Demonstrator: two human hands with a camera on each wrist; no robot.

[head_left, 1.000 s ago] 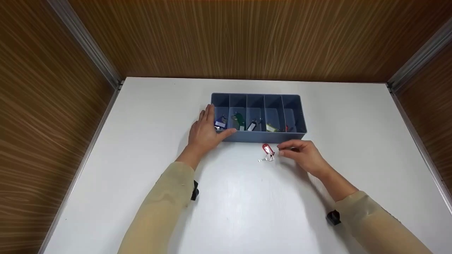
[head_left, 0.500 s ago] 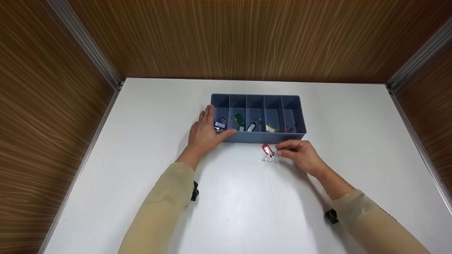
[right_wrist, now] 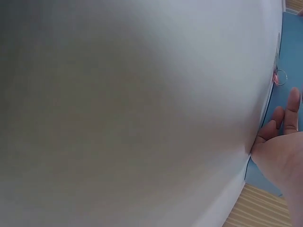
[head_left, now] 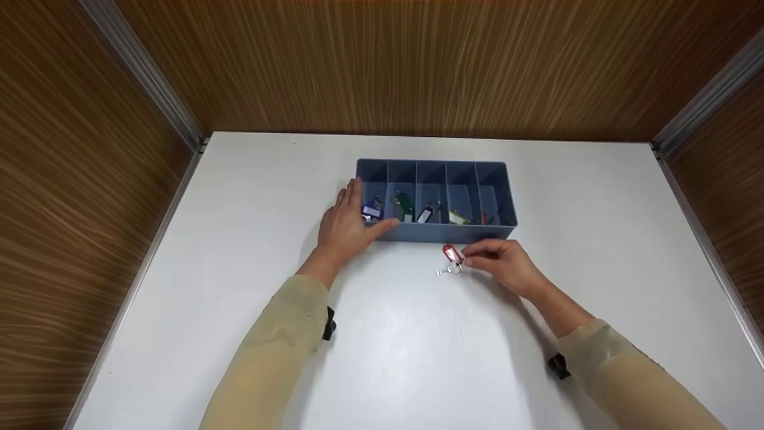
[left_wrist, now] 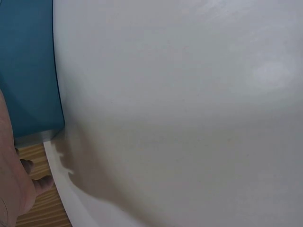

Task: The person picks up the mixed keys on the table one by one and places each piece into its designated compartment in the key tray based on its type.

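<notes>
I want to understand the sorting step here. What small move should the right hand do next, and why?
Probably pinch the red key tag and lift it off the table. The right hand has its fingers right beside the tag, which lies in front of the blue divided box. The left hand holds the box's left corner.

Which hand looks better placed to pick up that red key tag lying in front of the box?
Probably the right hand: its fingertips are beside the red key tag, while the left hand rests on the blue box.
</notes>
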